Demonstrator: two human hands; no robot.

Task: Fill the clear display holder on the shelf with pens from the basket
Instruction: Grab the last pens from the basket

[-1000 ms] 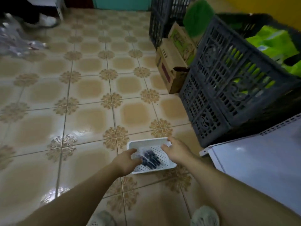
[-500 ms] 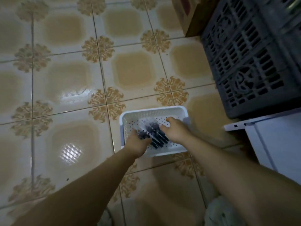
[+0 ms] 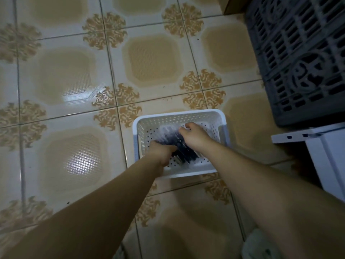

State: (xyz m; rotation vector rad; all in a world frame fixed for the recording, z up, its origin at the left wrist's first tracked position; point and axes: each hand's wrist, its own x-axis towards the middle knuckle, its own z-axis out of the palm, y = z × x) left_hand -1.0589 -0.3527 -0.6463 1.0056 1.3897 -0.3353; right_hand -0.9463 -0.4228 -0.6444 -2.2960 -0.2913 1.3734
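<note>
A white perforated basket (image 3: 179, 114) sits on the tiled floor below me. Inside it lies a bundle of dark pens with clear barrels (image 3: 174, 140). My left hand (image 3: 162, 152) is down in the basket at the near end of the bundle, fingers curled round the pens. My right hand (image 3: 194, 134) is over the far end of the same bundle, fingers curled down onto it. Both hands cover much of the pens. No clear display holder shows in this view.
A dark grey plastic crate (image 3: 300, 58) stands on the floor at the upper right. A white shelf corner (image 3: 317, 144) juts in at the right, just beside the basket. Patterned beige tiles (image 3: 74, 90) spread to the left and beyond.
My head has dropped closer to the basket, so it looks larger. Both hands moved from the basket's rim down inside it and have closed onto the pen bundle.
</note>
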